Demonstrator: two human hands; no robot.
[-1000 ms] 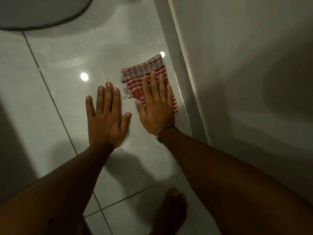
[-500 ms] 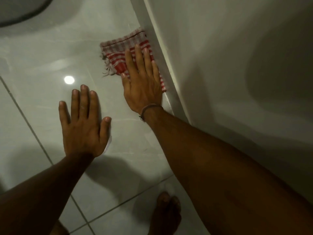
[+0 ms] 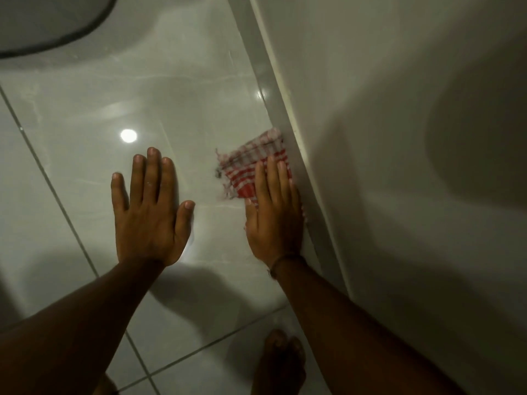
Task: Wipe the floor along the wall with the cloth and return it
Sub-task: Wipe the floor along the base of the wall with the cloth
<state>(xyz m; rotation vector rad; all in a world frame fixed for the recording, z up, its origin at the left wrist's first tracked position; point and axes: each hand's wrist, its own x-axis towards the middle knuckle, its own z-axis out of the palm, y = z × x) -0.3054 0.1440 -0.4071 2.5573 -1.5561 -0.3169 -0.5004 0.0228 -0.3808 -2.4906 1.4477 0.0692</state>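
Note:
A red-and-white checked cloth lies flat on the glossy pale floor tile, its right edge against the skirting at the foot of the white wall. My right hand presses palm-down on the near half of the cloth, fingers straight, a thin band on the wrist. The cloth's near part is hidden under that hand. My left hand rests flat on the bare tile to the left, fingers spread, holding nothing.
A grey rounded object with a dark rim sits on the floor at the top left. My bare foot stands near the bottom, close to the wall. Grout lines cross the tiles, and a lamp reflection shines ahead of my left hand.
My right hand pushed the cloth forward along the wall, then slid it back toward me, level with my left hand. The left hand stayed flat on the tile.

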